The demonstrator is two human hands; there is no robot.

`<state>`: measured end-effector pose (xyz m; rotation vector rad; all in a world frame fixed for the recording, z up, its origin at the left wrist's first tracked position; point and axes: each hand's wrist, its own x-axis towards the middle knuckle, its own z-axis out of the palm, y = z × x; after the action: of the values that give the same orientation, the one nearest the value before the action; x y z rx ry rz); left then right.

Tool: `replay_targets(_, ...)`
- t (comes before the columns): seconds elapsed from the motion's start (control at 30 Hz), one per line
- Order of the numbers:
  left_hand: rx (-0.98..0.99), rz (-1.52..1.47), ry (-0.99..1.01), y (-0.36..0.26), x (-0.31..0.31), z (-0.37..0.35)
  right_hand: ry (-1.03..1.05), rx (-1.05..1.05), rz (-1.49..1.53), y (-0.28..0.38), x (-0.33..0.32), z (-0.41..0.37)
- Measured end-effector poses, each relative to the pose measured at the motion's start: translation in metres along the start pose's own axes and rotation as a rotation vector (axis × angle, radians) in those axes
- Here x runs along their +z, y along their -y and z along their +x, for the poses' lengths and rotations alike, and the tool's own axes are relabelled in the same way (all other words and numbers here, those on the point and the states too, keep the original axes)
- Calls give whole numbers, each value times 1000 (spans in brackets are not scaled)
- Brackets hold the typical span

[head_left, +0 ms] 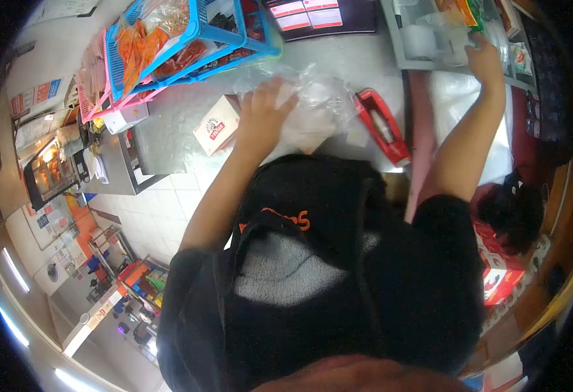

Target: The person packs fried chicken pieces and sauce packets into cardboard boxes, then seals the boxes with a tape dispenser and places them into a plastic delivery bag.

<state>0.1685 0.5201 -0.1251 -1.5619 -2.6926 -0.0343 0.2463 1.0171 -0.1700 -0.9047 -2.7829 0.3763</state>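
Note:
My left hand (265,117) lies spread on a clear plastic bag (316,104) on the metal counter (169,127). Just left of that hand stands a small white printed box (216,127). A red tool with a pale middle (382,129) rests on the counter to the right of the bag. My right hand (485,62) reaches into the grey compartment tray (423,64) at the upper right, its fingertips beside clear plastic packaging (453,46) and a yellow-green packet (470,14). Whether those fingers grip anything is too small to tell.
Blue baskets (195,29) with orange and red packets stand at the upper left, above a pink basket (113,104). A dark screen (319,16) is at the top. White plastic sheets (453,98) lie below the tray, and red-and-white boxes (498,268) sit at the right.

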Motion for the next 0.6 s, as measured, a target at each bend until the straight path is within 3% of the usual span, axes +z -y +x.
replay_targets(0.03, -68, 68, 72, -1, 12, -10, -138, 68, 32, 40, -30, -18)
replay_targets(0.1, -122, 141, 154, -1, 10, -17, -524, -30, 193, 89, -44, -48)
replay_targets(0.17, -319, -19, 78, 2, -11, -20, -371, -136, 737, 136, -32, -73)
replay_targets(0.2, -364, 65, -79, 11, -9, -26, -118, -67, 751, 169, -32, -92)
replay_targets(0.23, -362, 71, -81, 19, 1, -31, 7, -300, 852, 182, -2, -99)
replay_targets(0.27, -575, -114, -143, 29, 12, -33, 247, -278, 916, 209, 9, -117)
replay_targets(0.3, -786, -300, -210, 38, 18, -32, 240, -488, 883, 226, 45, -130)
replay_targets(0.33, -893, -473, -79, 39, 14, -25, 232, -698, 842, 242, 80, -142)
replay_targets(0.37, -897, -465, -90, 49, 27, -23, 353, -684, 735, 258, 94, -155)
replay_targets(0.43, -845, -362, 165, 69, 57, -29, 473, -679, 629, 284, 120, -173)
replay_targets(0.5, -833, -444, 75, 63, 42, -33, 806, -728, 226, 310, 144, -171)
replay_targets(0.53, -808, -530, -8, 62, 30, -36, 798, -741, 229, 321, 135, -176)
replay_targets(0.6, -745, -494, -38, 57, -4, -54, 658, -1034, 433, 342, 115, -202)
